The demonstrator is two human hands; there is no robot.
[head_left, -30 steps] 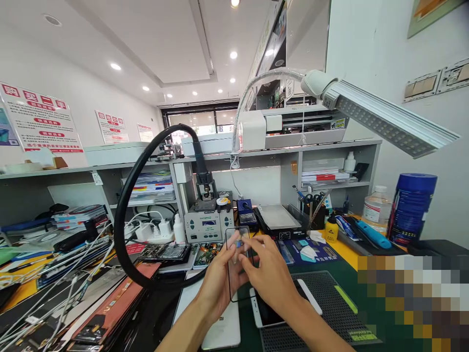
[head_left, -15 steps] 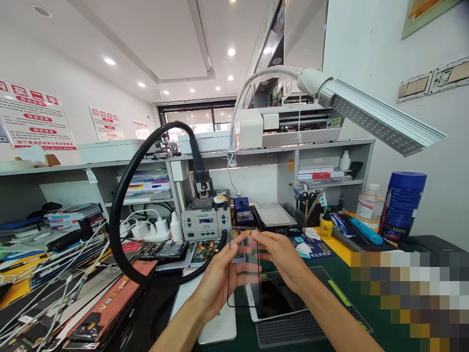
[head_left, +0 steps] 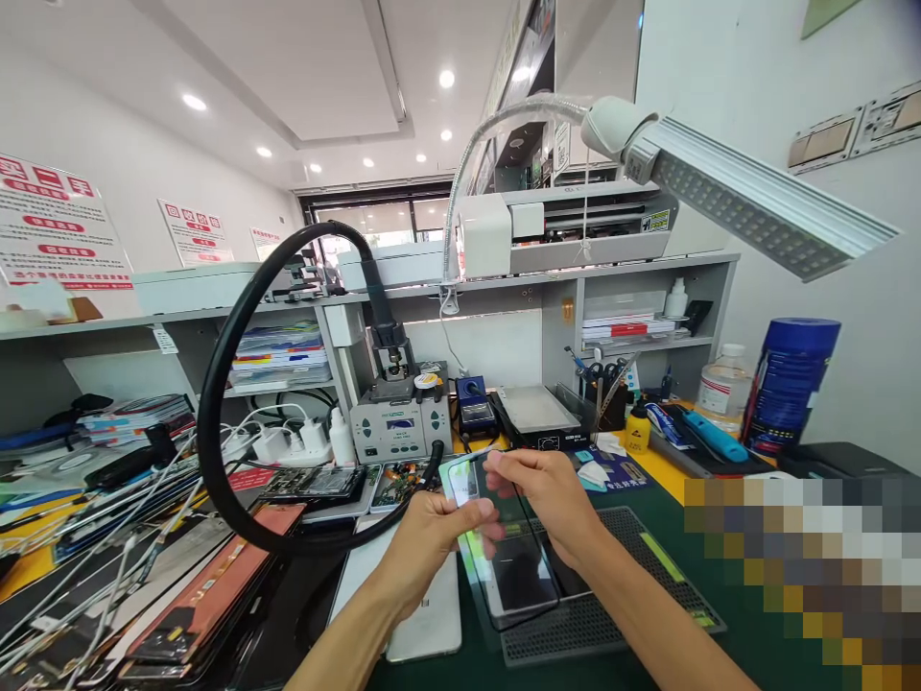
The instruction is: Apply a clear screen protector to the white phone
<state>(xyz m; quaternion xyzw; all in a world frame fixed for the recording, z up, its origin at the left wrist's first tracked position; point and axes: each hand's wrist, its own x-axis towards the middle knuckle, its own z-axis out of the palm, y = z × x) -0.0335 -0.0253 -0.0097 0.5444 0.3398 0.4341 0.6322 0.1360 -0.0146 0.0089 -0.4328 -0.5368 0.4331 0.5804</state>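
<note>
Black edging runs thinly round a clear, glass-like rectangular sheet point(head_left: 514, 545), held between the person's two hands above the counter. Left hand point(head_left: 430, 526) has its thumb in front and its fingers behind, closed lightly over the left long edge towards the upper end. Right hand point(head_left: 551, 491) is drawn to a narrow pinch, thumb and fingertips together at the upper right corner; it appears to have hold of the sheet, though the exact contact is too small to make out. Pale bluish light lies along the sheet's left side, and whether it is a reflection or a film I cannot tell.

From both grips the sheet slants down and to the right, its long axis running back towards the person. Seen through its lower part is a white-framed phone with a dark glass screen point(head_left: 566, 581), lying with its long axis across the view, so the two axes cross. The right hand is nearer the phone, its wrist passing over it; the left is nearer the pale, smooth-backed flat device point(head_left: 428, 629). Under the phone is a dark grey perforated mat point(head_left: 557, 645). The gap between sheet and phone cannot be judged.
</note>
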